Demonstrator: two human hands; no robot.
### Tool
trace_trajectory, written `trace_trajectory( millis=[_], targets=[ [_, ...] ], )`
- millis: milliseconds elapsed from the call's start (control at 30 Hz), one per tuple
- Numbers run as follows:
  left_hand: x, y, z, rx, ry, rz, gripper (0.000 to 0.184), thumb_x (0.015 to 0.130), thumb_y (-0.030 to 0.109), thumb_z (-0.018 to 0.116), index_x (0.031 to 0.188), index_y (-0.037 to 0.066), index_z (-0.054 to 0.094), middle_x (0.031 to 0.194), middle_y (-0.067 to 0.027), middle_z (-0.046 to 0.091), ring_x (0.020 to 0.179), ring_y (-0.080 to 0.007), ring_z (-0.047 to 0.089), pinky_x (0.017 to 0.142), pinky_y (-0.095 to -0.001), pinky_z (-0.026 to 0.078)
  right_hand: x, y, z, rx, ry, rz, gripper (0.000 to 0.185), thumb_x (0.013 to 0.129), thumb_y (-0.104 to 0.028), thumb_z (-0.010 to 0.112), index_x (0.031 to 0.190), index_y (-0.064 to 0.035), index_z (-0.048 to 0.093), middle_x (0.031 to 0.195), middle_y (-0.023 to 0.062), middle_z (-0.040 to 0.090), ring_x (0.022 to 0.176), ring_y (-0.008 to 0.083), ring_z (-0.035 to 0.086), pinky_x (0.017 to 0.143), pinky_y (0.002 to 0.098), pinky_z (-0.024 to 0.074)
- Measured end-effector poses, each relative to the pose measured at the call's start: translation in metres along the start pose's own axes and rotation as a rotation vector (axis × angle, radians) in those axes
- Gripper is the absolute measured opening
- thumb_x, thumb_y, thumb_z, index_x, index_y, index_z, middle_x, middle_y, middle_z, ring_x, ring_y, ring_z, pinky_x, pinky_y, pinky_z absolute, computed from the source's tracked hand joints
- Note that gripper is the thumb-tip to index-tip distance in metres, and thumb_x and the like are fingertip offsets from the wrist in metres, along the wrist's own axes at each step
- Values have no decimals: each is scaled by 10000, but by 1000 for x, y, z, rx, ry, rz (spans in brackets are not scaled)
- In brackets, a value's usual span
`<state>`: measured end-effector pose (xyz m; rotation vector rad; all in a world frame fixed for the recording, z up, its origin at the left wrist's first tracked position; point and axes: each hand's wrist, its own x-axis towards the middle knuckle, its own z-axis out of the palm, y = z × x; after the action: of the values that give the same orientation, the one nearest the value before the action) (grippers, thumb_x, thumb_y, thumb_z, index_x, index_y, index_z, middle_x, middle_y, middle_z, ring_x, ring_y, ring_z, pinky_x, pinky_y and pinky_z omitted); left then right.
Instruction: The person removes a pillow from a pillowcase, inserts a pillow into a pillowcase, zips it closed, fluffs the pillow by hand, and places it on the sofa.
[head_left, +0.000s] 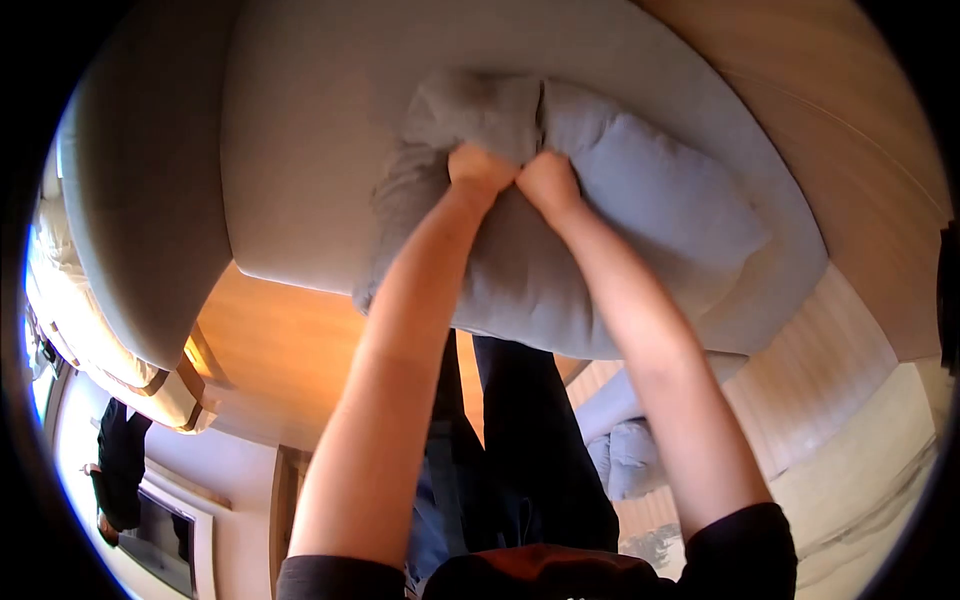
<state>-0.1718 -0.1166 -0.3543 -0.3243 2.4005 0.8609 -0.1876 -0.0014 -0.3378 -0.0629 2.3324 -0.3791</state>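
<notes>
A plump grey cushion [660, 190] lies on the grey sofa seat [310, 140], its fabric rumpled at the left end. A dark slit or seam runs down its upper middle to where both hands meet. My left hand [480, 170] is closed on the cushion's fabric just left of this seam. Right beside it, almost touching, my right hand [548, 186] is also closed on the fabric. The fingertips of both hands are hidden beneath the knuckles, so the exact piece they pinch does not show.
At the left rises a grey sofa backrest [140, 200]. Below the seat is an orange-brown wooden floor [290, 350]. Another grey cushion or fabric bundle [630, 460] lies low, behind my right arm. A person in dark clothes [122, 465] stands far off at the lower left.
</notes>
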Motion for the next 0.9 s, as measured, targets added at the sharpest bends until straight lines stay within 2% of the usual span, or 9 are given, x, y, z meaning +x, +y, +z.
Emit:
trace_trajectory(
  millis=[67, 200, 233, 267, 433, 667, 767, 833, 900],
  targets=[
    [19, 18, -53, 59, -179, -166, 435, 788, 327, 484, 1124, 64, 569, 1118, -197, 569, 1054, -313, 540, 880, -381, 439, 18, -30, -38, 12, -9, -59, 216, 726, -162, 561, 759, 31, 652, 829, 257, 613, 821, 382, 607, 758, 423, 480],
    [68, 21, -95, -18, -79, -217, 439, 736, 360, 542, 996, 20, 638, 1084, -213, 582, 1026, -316, 558, 890, -377, 427, 76, -78, -101, 105, 64, -5, 246, 729, -142, 494, 843, 10, 650, 929, 231, 614, 900, 362, 595, 800, 397, 481],
    [78, 21, -102, -56, -48, -197, 442, 731, 366, 546, 982, 14, 644, 1089, -214, 580, 1025, -317, 558, 891, -377, 425, 105, -75, -99, 159, 268, -18, 221, 712, -163, 503, 762, -6, 651, 823, 215, 624, 801, 362, 609, 735, 408, 492],
    [84, 19, -102, -52, -38, -176, 442, 732, 364, 544, 981, 13, 645, 1085, -214, 582, 1025, -317, 558, 891, -378, 424, 136, -73, -102, 67, 284, -58, 293, 726, -203, 507, 826, 29, 656, 911, 261, 595, 906, 377, 591, 814, 438, 461],
    [77, 23, -91, -53, 10, -182, 369, 730, 312, 525, 945, 44, 660, 1022, -171, 621, 983, -295, 582, 836, -371, 456, 136, -45, -82, -64, 475, -330, 256, 664, -133, 501, 772, 43, 653, 836, 266, 597, 851, 394, 595, 804, 427, 466],
    [29, 36, -81, -16, 100, -212, 385, 736, 336, 491, 903, 39, 671, 959, -177, 637, 908, -317, 607, 788, -388, 476, 76, -46, -85, 135, 508, -278, 221, 647, -174, 556, 735, 0, 662, 777, 252, 601, 782, 382, 607, 760, 414, 484],
    [-11, 37, -70, 2, 135, -188, 372, 754, 339, 463, 820, 49, 688, 865, -177, 650, 827, -323, 627, 728, -394, 492, 23, -35, -62, 234, 708, -413, 228, 682, -179, 548, 552, -3, 484, 540, 194, 497, 459, 350, 482, 470, 407, 399],
    [-43, 39, -63, -20, 143, -171, 388, 737, 349, 474, 786, 23, 678, 814, -211, 634, 787, -364, 619, 724, -425, 492, -23, -28, -54, 364, 756, -523, 232, 676, -108, 559, 541, -8, 400, 473, 164, 412, 408, 297, 383, 429, 369, 369],
    [-76, 44, -74, -21, 169, -147, 360, 737, 320, 494, 776, 8, 669, 768, -225, 623, 735, -386, 610, 711, -418, 488, -67, -31, -66, 493, 585, -341, 212, 674, -73, 541, 530, -11, 399, 470, 169, 389, 399, 266, 393, 433, 363, 363]
  ],
)
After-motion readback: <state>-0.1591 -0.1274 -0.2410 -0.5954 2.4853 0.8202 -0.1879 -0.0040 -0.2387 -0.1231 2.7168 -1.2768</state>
